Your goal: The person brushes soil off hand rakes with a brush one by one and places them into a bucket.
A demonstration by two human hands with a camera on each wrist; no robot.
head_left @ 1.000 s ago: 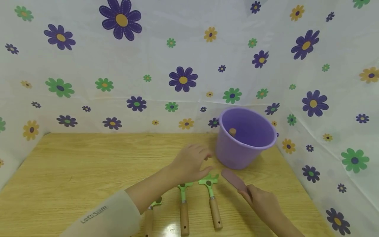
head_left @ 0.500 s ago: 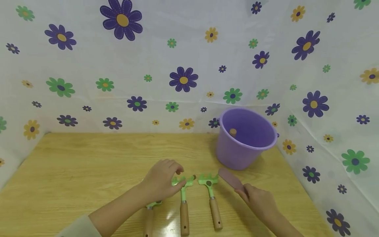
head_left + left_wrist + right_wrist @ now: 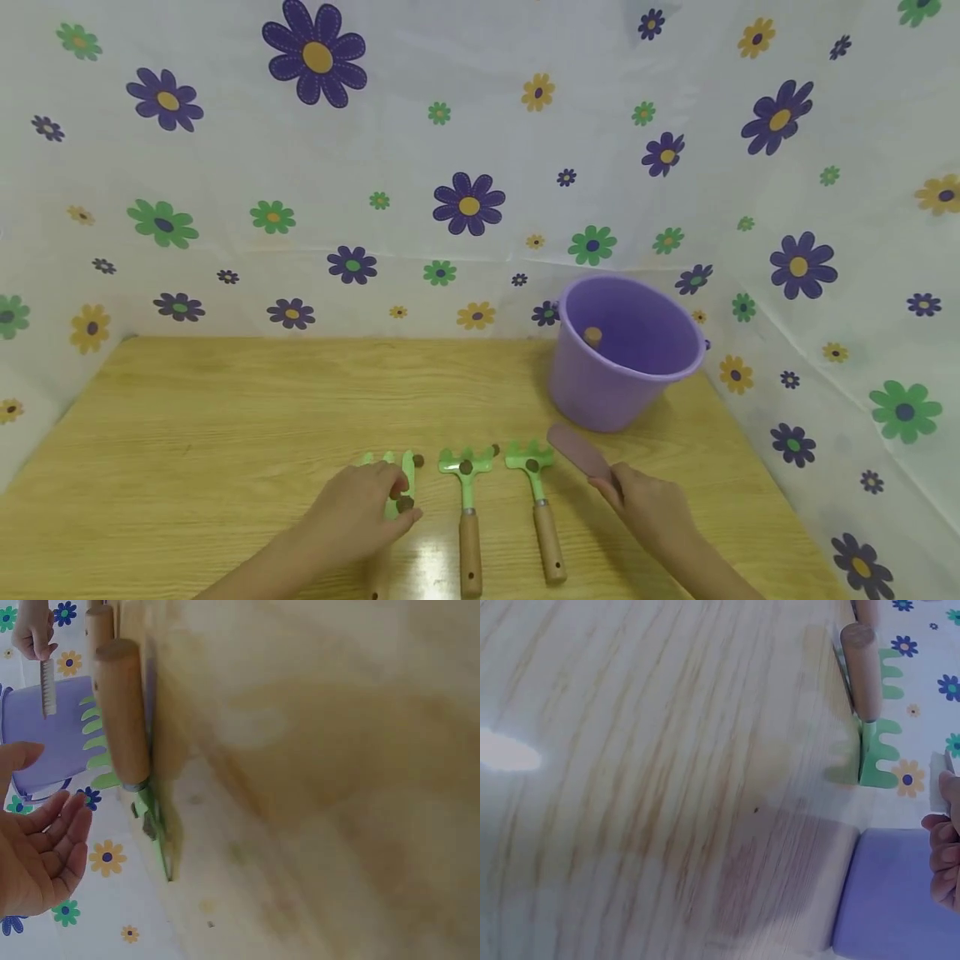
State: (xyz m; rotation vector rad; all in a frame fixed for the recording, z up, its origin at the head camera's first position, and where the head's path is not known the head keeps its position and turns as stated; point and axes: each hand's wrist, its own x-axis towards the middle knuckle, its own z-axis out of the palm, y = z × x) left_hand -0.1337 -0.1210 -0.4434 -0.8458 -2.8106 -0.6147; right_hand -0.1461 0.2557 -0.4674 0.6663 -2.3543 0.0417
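1. Head: shows left hand (image 3: 352, 508) over green fork (image 3: 409, 475) and its dark lump (image 3: 405, 504), thumb and fingers apart, presumably curved to suit something small. Shows right hand (image 3: 654, 506) clamped on mauve brush (image 3: 581, 452), just in front of purple bucket (image 3: 592, 396). Has two rakes (image 3: 469, 542) (image 3: 549, 537) lying handles nearest, probably for easy reach.
2. Left wrist: confirms left hand holding nothing. Shows brush bristles facing tabletop (image 3: 322, 787), likely kept free by the end grip.
3. Right wrist: catches right hand at the edge, curled round brush; cannot tell finger detail.
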